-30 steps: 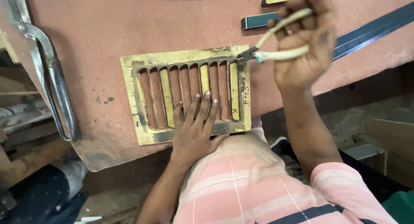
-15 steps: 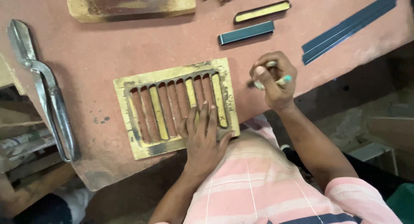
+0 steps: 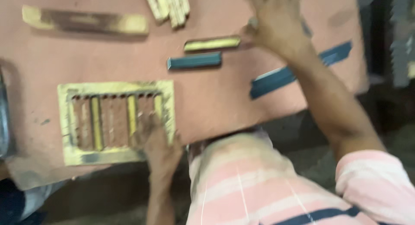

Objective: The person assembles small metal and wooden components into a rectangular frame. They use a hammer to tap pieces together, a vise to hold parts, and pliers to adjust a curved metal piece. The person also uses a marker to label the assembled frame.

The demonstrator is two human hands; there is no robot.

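Grille (image 3: 116, 121), a yellowed slatted frame, lies flat on the reddish worktop (image 3: 207, 104); the left hand (image 3: 158, 140) presses on its lower right corner, fingers flat. Up and right of the grille, the right hand (image 3: 276, 21) rests spread, its grip blurred, so I cannot tell what it holds, beside a yellow bar (image 3: 212, 43) and a blue bar (image 3: 194, 61)

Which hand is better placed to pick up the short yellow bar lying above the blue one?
Right. The right hand is stretched out beside the yellow bar, close to its end, while the left hand rests on the slotted frame nearer the body.
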